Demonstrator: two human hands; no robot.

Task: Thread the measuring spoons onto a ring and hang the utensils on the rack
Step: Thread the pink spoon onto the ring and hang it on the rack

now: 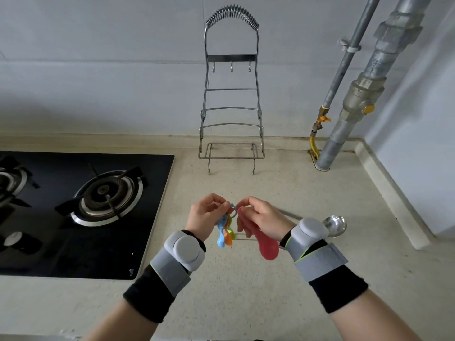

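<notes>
Threading step: left hand (209, 212) pinches ring (234, 210) (spoons dangling below), right hand (261, 219) grips red spoon (264, 244); next, align handle hole.

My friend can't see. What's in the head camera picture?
Two hands work over a kitchen counter: the left hand pinches a ring of small colourful measuring spoons, and the right hand holds a red spoon at it. A wire rack stands behind.

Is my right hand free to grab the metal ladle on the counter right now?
Probably not yet. The right hand is pinching the red measuring spoon at the ring. The ladle lies just beyond that wrist, nothing blocking it.
</notes>
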